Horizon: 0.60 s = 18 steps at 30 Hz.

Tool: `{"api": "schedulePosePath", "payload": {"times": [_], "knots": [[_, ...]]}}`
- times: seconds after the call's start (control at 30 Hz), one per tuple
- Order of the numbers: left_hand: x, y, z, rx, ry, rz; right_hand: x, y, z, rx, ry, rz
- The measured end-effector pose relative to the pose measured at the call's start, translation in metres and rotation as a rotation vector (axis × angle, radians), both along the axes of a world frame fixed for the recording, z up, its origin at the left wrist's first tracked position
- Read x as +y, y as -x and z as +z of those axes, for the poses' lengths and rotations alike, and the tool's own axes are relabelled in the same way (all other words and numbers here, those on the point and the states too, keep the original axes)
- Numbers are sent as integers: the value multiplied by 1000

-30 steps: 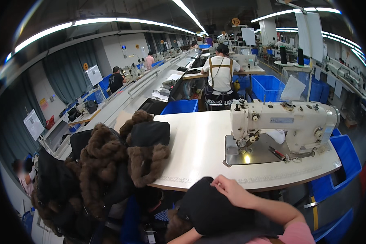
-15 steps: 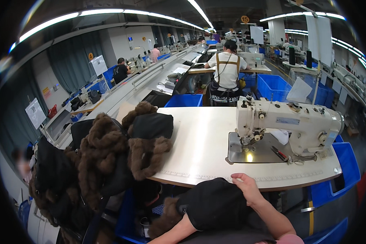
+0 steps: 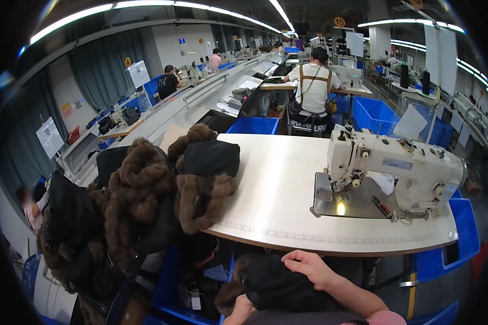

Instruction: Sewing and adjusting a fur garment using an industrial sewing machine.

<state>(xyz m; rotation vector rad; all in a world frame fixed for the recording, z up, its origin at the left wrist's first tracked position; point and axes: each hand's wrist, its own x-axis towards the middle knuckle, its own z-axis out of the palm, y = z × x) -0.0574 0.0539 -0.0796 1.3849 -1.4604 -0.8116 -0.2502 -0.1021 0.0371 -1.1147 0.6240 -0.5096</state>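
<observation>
A black bag (image 3: 271, 290) with brown fur trim (image 3: 226, 297) is held low in front of me, below the white sewing table. My right hand (image 3: 309, 268) pinches its upper right edge, fingers bent together. My left hand (image 3: 244, 307) grips its lower left side, partly hidden by the fabric. A white sewing machine (image 3: 396, 168) stands on the right of the white tabletop (image 3: 265, 184), with red-and-black thread snips (image 3: 381, 206) by its needle plate. A heap of black bags (image 3: 70, 216) with brown fur (image 3: 135, 200) lies to the left, overlapping the table's left end.
Blue bins sit below left (image 3: 165, 287), at the right (image 3: 463, 222) and beyond the table (image 3: 252, 124). A co-worker (image 3: 314, 92) sits ahead, another (image 3: 168, 84) across the long rail (image 3: 203, 89), one (image 3: 32, 211) at far left. Thread cones (image 3: 404, 76) stand behind the machine.
My view has shifted, so the table sits higher in it. My right hand rose and moved right, then came back down-left. The held bag is lower and smaller in view.
</observation>
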Motion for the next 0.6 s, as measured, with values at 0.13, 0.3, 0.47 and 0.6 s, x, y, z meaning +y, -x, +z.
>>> {"api": "schedulePosePath", "payload": {"times": [0.13,0.3,0.47,0.6], "knots": [[-12,6,22,246,-101,54,4,-14,-11,15,159,-29],[-25,20,50,575,-289,100,14,-20,-12,140,456,-45],[-37,21,43,681,-422,191,11,-27,-8,204,455,41],[-37,18,40,592,-409,280,2,-14,-9,161,455,45]]}}
